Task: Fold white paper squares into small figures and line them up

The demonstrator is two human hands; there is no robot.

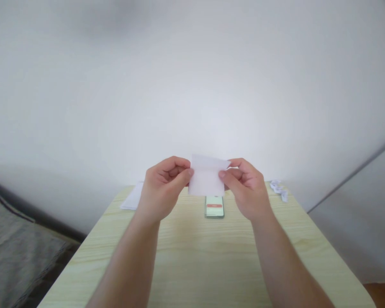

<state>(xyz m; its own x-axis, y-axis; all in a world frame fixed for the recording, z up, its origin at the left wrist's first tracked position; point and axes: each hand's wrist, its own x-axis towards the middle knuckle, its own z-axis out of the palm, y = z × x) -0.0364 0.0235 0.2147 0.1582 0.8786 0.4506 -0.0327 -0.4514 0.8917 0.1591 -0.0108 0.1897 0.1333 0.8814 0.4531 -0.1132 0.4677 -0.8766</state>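
A small white sheet of paper [207,177] is held up above the table, with a faint crease running across its upper part. My left hand [167,184] pinches its left edge between thumb and fingers. On the opposite side, my right hand [245,184] grips the right edge the same way, thumb facing me. Just below the paper, a phone [214,207] with a lit screen lies on the table, its upper part hidden behind the sheet.
The light wood table [192,265] stands against a white wall [192,85]. A stack of white paper [132,197] lies at the back left, partly behind my left hand. Several small folded paper pieces [278,188] sit at the back right. Grey fabric [16,252] shows at the lower left.
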